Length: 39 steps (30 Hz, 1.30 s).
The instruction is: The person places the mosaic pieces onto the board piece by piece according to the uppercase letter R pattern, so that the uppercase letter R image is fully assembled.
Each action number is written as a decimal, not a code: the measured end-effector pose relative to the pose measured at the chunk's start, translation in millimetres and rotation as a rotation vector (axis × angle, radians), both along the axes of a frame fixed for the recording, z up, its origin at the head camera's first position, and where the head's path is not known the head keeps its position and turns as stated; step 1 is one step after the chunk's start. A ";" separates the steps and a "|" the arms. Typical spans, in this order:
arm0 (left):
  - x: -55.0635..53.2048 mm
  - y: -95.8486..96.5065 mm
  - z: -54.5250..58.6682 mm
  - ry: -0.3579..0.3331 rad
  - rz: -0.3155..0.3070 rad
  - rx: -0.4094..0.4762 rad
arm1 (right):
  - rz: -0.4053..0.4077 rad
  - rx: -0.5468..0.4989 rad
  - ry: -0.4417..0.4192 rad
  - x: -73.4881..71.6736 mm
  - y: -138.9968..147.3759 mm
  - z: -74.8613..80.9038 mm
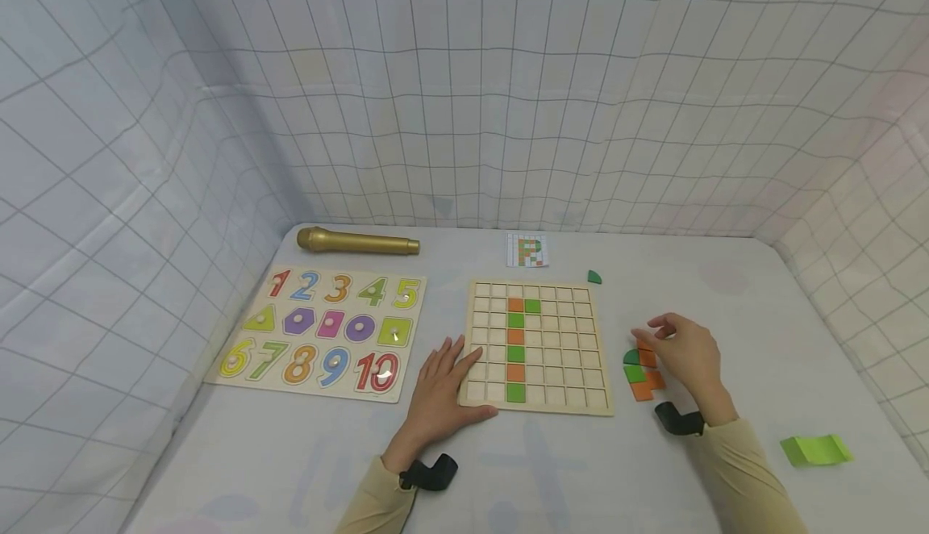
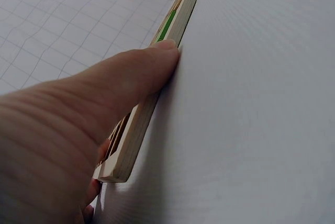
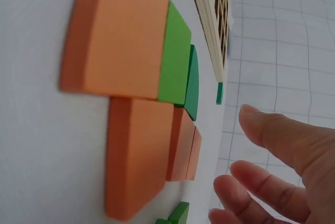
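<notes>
My left hand (image 1: pixel 439 397) rests on the lower left corner of a wooden grid board (image 1: pixel 562 356), fingers spread, with the thumb (image 2: pixel 152 67) along its front edge. Orange and green square tiles alternate in one column of the board, and a green tile (image 1: pixel 532 306) sits beside the topmost orange one. My right hand (image 1: pixel 685 356) hovers over a cluster of loose tiles right of the board, its thumb and fingers apart with nothing between them. Orange tiles (image 3: pixel 125 35), a light green tile (image 3: pixel 175 56) and a dark green curved tile (image 3: pixel 192 85) make up that cluster.
A small pattern card (image 1: pixel 526 251) and a dark green quarter-round tile (image 1: pixel 594 277) lie behind the board. At left are a number-and-shape puzzle (image 1: pixel 290 385) and a gold microphone (image 1: pixel 359 242). A bright green folded piece (image 1: pixel 816 450) lies at far right.
</notes>
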<state>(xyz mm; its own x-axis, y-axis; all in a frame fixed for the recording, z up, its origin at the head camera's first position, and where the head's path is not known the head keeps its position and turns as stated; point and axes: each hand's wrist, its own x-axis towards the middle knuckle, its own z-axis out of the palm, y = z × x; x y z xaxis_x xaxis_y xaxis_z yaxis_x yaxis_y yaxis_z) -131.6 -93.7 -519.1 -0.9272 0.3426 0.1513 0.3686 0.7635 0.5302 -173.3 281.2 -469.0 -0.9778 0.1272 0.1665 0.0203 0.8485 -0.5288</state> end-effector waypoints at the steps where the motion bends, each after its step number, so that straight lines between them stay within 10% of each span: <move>1: -0.1 0.0 0.0 0.000 0.000 0.000 | -0.003 0.002 -0.017 0.3 0.3 0.5; 39: 0.2 -0.7 -0.6 0.011 0.006 0.001 | 0.010 0.006 -0.262 -10.8 0.3 3.1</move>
